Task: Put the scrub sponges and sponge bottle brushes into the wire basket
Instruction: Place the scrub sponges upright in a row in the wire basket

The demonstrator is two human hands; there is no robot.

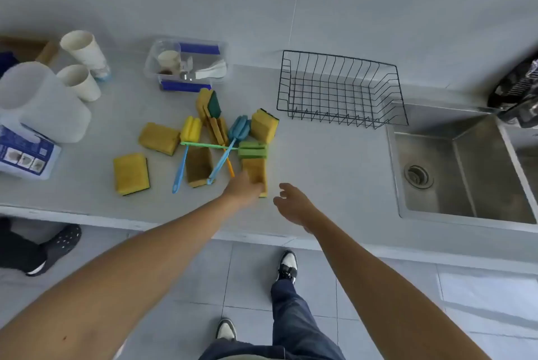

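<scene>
Reaching over the front edge of the pale grey countertop (320,161), the left hand (243,188) lies on the near end of a yellow rectangular scrub sponge (256,172); whether its fingers have closed on the sponge I cannot tell. The right hand (294,204) hovers just right of that sponge, fingers loosely spread and holding nothing.

Across the far end of this sponge rests the green foam head of a bottle brush (252,150), its thin green handle running left over the pile. Left of the sponge lie a blue-headed bottle brush (239,129), a yellow-headed bottle brush with a blue handle (190,129) and more yellow sponges with dark green scrub backing — one flat sponge (131,174) sits furthest left, apart from the rest.

Beyond the sponge and to its right stands the black wire basket (340,91), with nothing inside. Right of the basket — sunk into the counter — is a stainless steel sink (465,167).
</scene>
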